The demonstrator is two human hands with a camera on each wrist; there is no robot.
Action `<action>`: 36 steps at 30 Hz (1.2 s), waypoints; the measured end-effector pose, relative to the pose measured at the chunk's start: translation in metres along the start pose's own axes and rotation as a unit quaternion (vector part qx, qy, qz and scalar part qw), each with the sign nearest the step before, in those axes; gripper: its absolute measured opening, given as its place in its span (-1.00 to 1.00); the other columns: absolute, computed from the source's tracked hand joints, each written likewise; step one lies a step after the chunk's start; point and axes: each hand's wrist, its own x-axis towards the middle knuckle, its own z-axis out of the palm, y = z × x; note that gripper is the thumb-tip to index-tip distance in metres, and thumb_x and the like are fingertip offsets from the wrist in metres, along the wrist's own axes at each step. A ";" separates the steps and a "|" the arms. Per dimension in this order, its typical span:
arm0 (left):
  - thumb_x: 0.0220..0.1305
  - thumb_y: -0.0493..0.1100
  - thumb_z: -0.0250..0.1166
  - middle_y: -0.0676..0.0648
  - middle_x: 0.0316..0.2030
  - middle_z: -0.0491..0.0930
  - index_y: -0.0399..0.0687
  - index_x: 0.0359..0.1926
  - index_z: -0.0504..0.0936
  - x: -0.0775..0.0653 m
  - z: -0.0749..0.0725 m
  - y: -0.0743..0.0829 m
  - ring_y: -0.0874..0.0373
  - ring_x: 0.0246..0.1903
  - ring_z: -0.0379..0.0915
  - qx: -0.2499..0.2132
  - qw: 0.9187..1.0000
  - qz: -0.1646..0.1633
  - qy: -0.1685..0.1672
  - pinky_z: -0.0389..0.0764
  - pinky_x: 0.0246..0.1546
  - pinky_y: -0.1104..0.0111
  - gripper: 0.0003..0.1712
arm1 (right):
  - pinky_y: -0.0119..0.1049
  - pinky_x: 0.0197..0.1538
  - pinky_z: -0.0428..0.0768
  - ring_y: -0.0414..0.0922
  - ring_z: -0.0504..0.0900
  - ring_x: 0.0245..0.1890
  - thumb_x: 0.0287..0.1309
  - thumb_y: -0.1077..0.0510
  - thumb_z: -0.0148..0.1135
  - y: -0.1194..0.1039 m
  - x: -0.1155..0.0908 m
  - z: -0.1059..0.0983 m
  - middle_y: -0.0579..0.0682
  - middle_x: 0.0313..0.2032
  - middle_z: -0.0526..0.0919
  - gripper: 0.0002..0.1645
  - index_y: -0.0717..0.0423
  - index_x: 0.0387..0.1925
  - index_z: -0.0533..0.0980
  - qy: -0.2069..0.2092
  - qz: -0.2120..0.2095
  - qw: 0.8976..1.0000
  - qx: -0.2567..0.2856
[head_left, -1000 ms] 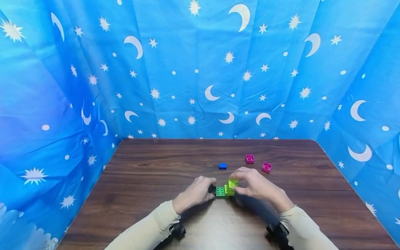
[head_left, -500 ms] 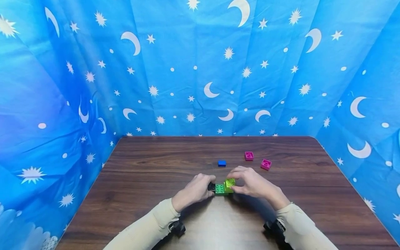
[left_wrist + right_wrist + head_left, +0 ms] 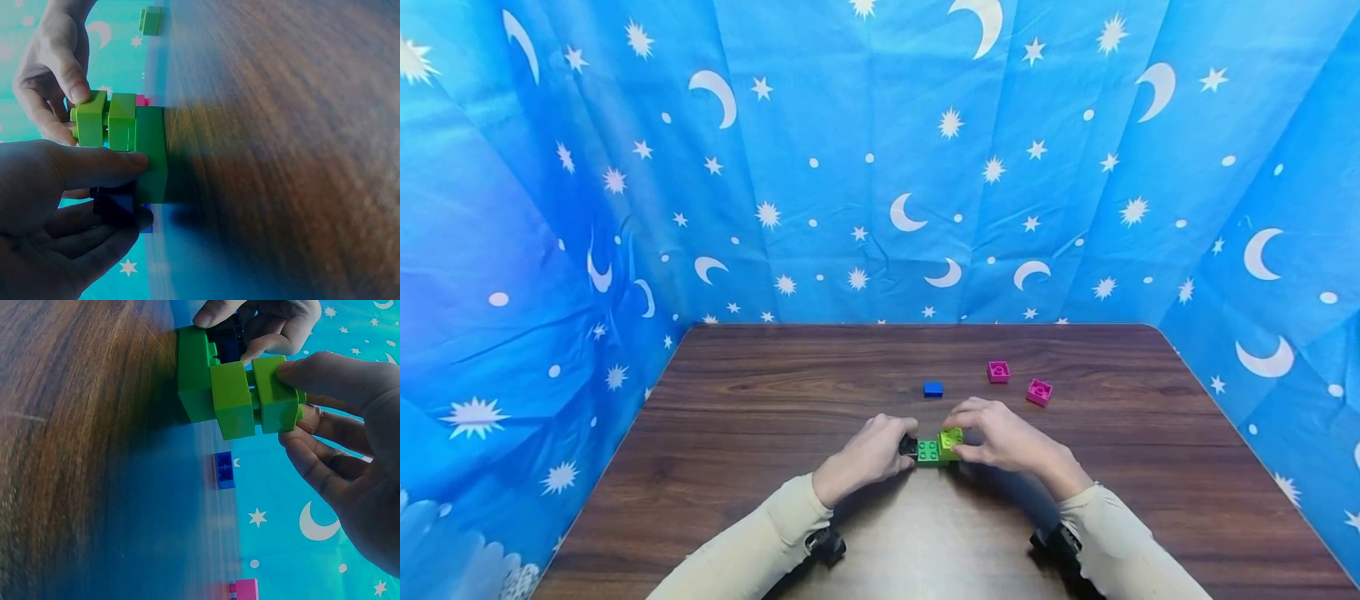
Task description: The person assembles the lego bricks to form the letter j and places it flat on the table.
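We find the upper lime brick (image 3: pixel 277 400), pinched by the right hand (image 3: pixel 1011 442), lowered over the lower lime brick (image 3: pixel 235 403) (gap visible, so not fully seated); the left hand (image 3: pixel 868 457) grips the black brick (image 3: pixel 229 344) on the green brick (image 3: pixel 195 378).

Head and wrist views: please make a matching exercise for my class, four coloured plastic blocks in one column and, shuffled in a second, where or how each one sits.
Column 1
1. upper lime-green square plastic block
2. small blue plastic block
3. long green plastic block
4. two magenta square plastic blocks

Column 2
A. underneath the small black plastic block
B. hollow side up
C. pinched by the right hand
D. on the brown wood-grain table, directly beyond the joined blocks

Pairs: 1-C, 2-D, 3-A, 4-B
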 end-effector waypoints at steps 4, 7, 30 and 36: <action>-0.05 -0.19 0.50 0.07 -0.43 0.66 0.01 -0.35 0.55 0.000 -0.001 0.000 0.29 -0.53 0.42 -0.001 1.000 0.001 0.000 0.47 -0.49 0.41 -0.72 | -0.21 -0.10 0.63 -0.13 0.63 -0.12 0.00 0.16 0.43 0.001 0.000 0.001 -0.08 -0.17 0.68 -0.68 0.09 -0.13 0.66 0.003 0.000 1.000 -0.001; -0.05 -0.19 0.50 0.05 -0.43 0.67 0.00 -0.34 0.55 0.000 -0.002 0.000 0.29 -0.54 0.40 -0.002 1.000 0.001 -0.002 0.45 -0.50 0.41 -0.72 | -0.21 -0.09 0.63 -0.14 0.63 -0.11 0.02 0.14 0.42 0.002 0.001 0.001 -0.09 -0.16 0.68 -0.68 0.08 -0.13 0.66 0.000 0.005 1.000 -0.001; -0.05 -0.18 0.53 0.06 -0.45 0.66 0.02 -0.37 0.54 0.000 -0.003 0.002 0.32 -0.56 0.38 -0.010 1.000 -0.002 -0.001 0.40 -0.54 0.45 -0.70 | -0.19 -0.05 0.62 -0.15 0.64 -0.09 0.07 0.10 0.42 -0.001 0.004 0.000 -0.11 -0.14 0.68 -0.69 0.07 -0.12 0.67 -0.021 0.032 0.999 0.012; -0.06 -0.18 0.53 0.06 -0.45 0.66 0.02 -0.37 0.54 0.000 -0.002 0.001 0.32 -0.56 0.38 -0.009 1.000 -0.001 0.000 0.40 -0.54 0.45 -0.70 | -0.17 -0.04 0.62 -0.15 0.64 -0.09 0.08 0.11 0.42 0.000 0.004 0.001 -0.12 -0.15 0.69 -0.71 0.06 -0.12 0.66 -0.023 0.037 0.999 0.022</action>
